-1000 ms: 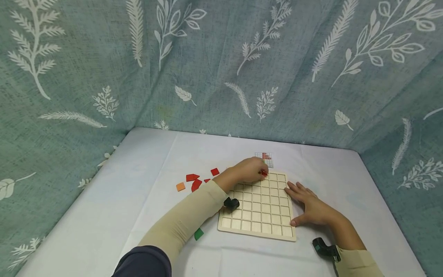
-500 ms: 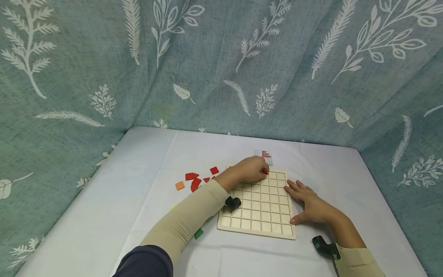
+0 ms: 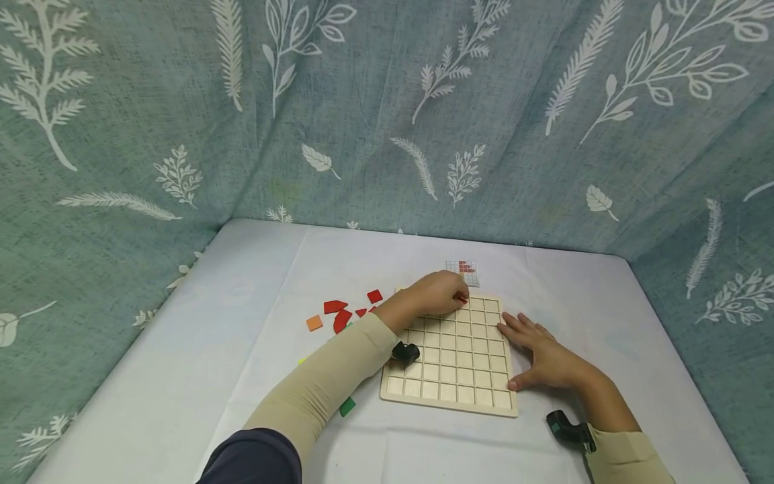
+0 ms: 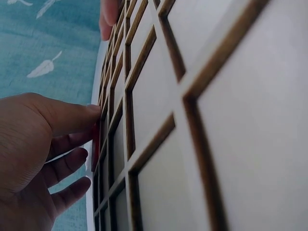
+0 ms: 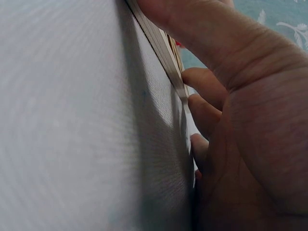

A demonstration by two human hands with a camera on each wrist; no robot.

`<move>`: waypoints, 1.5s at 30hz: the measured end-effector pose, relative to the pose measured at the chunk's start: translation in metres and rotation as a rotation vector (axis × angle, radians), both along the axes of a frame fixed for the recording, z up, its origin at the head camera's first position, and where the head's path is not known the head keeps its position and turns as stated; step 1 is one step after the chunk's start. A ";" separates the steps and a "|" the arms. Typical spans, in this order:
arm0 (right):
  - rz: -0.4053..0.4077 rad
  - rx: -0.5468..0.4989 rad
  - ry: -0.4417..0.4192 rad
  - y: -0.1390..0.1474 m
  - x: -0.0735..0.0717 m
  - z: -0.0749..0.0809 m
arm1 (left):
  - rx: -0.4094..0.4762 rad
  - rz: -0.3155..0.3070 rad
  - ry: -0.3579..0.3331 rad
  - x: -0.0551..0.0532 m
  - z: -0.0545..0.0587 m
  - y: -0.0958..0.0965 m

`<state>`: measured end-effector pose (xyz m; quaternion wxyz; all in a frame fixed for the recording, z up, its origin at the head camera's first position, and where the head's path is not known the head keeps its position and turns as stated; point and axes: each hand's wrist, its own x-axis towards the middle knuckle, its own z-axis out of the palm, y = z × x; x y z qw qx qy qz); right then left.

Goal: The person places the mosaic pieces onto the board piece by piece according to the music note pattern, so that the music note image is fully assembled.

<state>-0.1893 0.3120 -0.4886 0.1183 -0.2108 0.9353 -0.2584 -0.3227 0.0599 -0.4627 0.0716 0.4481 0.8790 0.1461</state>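
My left hand point(image 3: 440, 293) pinches a tile point(image 4: 96, 144), seemingly mid-placement and needing alignment, my right hand point(image 3: 542, 356) relaxed against the board point(image 3: 448, 374).

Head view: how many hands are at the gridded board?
2: the left hand pinches a red piece at the far side of the board; the right hand, fingers spread, touches its right edge.

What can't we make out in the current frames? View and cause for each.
Held red piece, head: outline, mostly covered by left hand; left wrist: seen edge-on.
Pattern card, head: lower left behind same hand; cell details too small.
Yellow piece, head: shape, mostly behind left sleeve.
Board, head: far left cells behind left hand.
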 end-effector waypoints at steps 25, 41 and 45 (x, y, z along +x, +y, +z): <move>0.000 0.003 -0.005 0.001 -0.001 0.000 | 0.011 0.004 0.029 0.001 0.001 -0.002; 0.002 0.005 0.005 -0.004 -0.001 0.001 | -0.005 0.016 0.033 0.006 0.013 -0.042; -0.005 0.000 -0.002 -0.003 0.001 0.001 | -0.011 0.054 0.023 0.010 0.017 -0.059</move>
